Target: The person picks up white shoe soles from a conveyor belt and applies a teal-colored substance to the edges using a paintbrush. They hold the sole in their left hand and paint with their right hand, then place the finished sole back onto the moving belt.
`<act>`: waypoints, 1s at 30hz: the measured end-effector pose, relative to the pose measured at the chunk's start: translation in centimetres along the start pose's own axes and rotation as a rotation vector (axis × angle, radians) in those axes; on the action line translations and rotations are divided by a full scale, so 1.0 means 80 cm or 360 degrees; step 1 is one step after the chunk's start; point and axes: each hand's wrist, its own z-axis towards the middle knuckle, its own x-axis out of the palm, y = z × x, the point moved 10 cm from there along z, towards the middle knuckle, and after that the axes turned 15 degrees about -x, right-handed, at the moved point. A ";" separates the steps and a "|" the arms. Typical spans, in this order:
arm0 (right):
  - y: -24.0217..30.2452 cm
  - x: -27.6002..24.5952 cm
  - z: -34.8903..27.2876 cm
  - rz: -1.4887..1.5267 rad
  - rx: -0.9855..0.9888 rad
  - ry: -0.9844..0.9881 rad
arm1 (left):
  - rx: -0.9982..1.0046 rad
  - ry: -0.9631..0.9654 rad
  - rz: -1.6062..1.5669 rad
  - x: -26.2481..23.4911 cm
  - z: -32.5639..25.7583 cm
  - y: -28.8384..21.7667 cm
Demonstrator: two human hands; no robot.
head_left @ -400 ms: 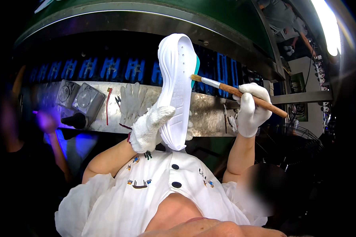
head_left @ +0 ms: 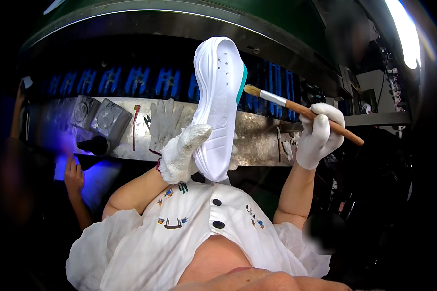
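A white shoe sole (head_left: 219, 106) stands nearly upright before me, its recessed inner side toward me and a teal patch on its right edge. My gloved left hand (head_left: 180, 153) grips it low on its left side, thumb across the front; the other fingers are hidden behind it. In my gloved right hand (head_left: 321, 133) is a paintbrush (head_left: 296, 106) with a wooden handle, pinched near its middle. The bristles point left and sit just off the sole's right edge, not touching it.
Behind the sole runs a metal ledge (head_left: 257, 140) bearing grey containers (head_left: 109, 121), a red-handled toothbrush (head_left: 136, 127), a spare glove (head_left: 164, 121) and a dark nozzle-like piece (head_left: 93, 145). Blue racks (head_left: 137, 80) line its far side. Another person's hand (head_left: 74, 175) is at the left.
The paintbrush has moved right, away from the sole's edge, together with my right hand. The sole has turned slightly to show more of its inner face. At the left, the other person's hand has shifted.
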 end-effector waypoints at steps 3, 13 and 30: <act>-0.005 0.004 0.006 -0.0150 0.0053 -0.0026 | -0.0030 0.0015 0.0235 0.009 -0.003 0.003; 0.007 -0.021 -0.001 -0.0303 -0.0310 -0.0333 | -0.0216 0.1019 -0.0600 0.034 -0.021 -0.033; 0.047 0.119 -0.011 0.0568 -0.0792 0.0281 | -0.0465 0.1278 -0.0554 0.063 -0.051 -0.055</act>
